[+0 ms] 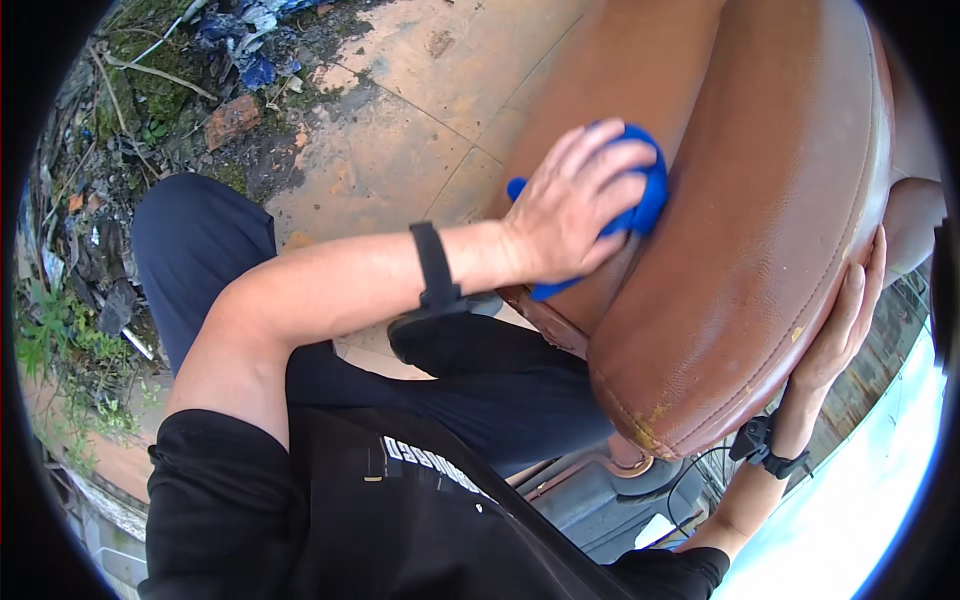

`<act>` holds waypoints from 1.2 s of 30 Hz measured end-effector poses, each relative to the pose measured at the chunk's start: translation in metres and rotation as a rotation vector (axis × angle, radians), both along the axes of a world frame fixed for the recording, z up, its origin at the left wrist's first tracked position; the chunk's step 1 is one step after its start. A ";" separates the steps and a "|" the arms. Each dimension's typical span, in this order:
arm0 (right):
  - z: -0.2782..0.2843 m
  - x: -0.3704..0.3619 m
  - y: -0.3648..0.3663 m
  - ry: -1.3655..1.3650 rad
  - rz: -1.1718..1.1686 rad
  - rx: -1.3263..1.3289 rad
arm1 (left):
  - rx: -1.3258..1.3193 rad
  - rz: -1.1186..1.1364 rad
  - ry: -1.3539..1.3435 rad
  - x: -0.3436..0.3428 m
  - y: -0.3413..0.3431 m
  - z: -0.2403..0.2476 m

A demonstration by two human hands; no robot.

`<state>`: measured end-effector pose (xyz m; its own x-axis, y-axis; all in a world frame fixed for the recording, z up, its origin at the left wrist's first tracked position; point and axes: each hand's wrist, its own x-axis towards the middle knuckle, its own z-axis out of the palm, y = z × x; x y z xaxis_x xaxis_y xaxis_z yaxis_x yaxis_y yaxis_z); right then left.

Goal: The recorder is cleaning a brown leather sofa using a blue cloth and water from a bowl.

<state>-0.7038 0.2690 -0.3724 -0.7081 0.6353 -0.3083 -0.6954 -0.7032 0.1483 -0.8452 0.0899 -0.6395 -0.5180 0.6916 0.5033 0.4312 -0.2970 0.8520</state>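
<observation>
My left hand (575, 205) is closed over a bunched blue cloth (645, 185), pressing it on a brown leather chair (740, 230). The cloth lies by the groove between a flat panel (620, 70) and a thick padded part. Part of the cloth is hidden under my palm. At the right, my right hand (845, 315) rests along the chair's outer edge with its fingers stretched out flat; its palm is partly hidden. The leather is scuffed and worn through along the seam near the lower corner.
Dirty tiles (400, 150) cover the ground on the left. Beyond them are moss, weeds, a broken brick (232, 122) and crumpled blue plastic (255, 50). My bent knee (205, 230) is left of the chair. A dark grey padded item (600, 515) stands below the chair.
</observation>
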 end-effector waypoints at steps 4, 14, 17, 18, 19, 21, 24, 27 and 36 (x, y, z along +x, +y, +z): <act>0.001 0.000 0.005 -0.020 0.021 -0.012 | -0.059 0.289 -0.204 -0.027 0.078 -0.006; 0.000 0.011 0.021 0.027 0.083 -0.128 | -0.217 0.155 -0.149 0.017 0.000 -0.001; 0.011 0.006 0.013 0.094 0.045 -0.163 | -0.227 -0.087 -0.097 0.047 -0.061 0.010; -0.006 0.007 0.013 0.162 0.061 -0.291 | -0.270 -0.113 -0.070 0.048 -0.083 0.007; 0.011 0.002 0.011 0.167 0.071 -0.347 | -0.237 -0.153 -0.099 0.059 -0.086 0.011; 0.012 0.003 0.010 0.244 0.042 -0.477 | -0.224 -0.194 -0.061 0.063 -0.090 0.007; -0.010 -0.013 -0.007 1.641 -0.058 -1.857 | -0.188 -0.171 -0.043 0.052 -0.079 0.001; -0.009 -0.019 -0.012 2.037 -0.093 -2.255 | -0.180 -0.073 -0.013 0.035 -0.050 0.002; -0.009 -0.014 -0.012 1.925 0.111 -2.147 | -0.217 0.077 -0.306 -0.023 0.069 0.007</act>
<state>-0.7179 0.2566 -0.3814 -0.7474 0.5525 0.3691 0.6256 0.7723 0.1106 -0.8679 0.1591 -0.6325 -0.6765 0.7181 0.1631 0.1608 -0.0722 0.9844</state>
